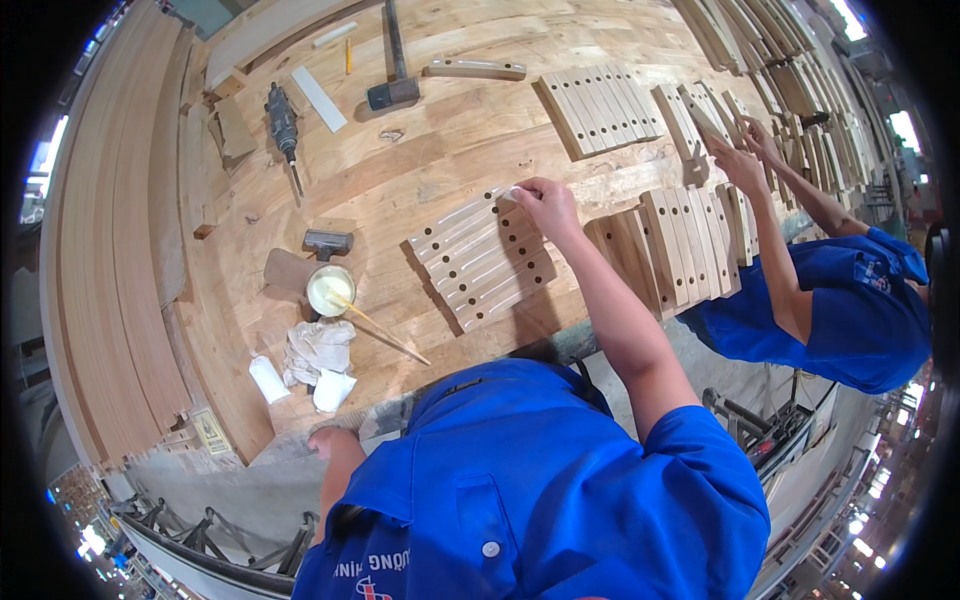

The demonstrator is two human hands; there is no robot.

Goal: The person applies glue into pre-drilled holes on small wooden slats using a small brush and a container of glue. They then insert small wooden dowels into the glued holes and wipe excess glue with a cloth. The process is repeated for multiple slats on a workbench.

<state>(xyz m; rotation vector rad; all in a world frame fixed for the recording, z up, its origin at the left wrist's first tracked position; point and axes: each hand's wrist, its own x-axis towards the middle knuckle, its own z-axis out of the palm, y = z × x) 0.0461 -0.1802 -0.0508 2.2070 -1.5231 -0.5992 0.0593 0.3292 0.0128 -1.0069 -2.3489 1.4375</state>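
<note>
My right hand (548,212) pinches a small white scrap (511,194), cloth or paper, at the upper right corner of a row of wooden slats (480,262). These slats lie side by side, with dark round holes near their ends and white glue-like streaks along them. My left hand (324,440) is low at the table's front edge, touching or close to it; its fingers are mostly hidden. Left of the slats stands a cup of creamy white liquid (328,287). A thin stick (385,332) leans out of it onto the table.
A hammer (328,242), crumpled rag (318,350), power driver (283,125) and mallet (393,94) lie on the wooden table (400,190). More drilled slats (600,110) are at the upper right. Slat stacks (680,245) sit right of my forearm. A co-worker's hands (745,165) handle slats there.
</note>
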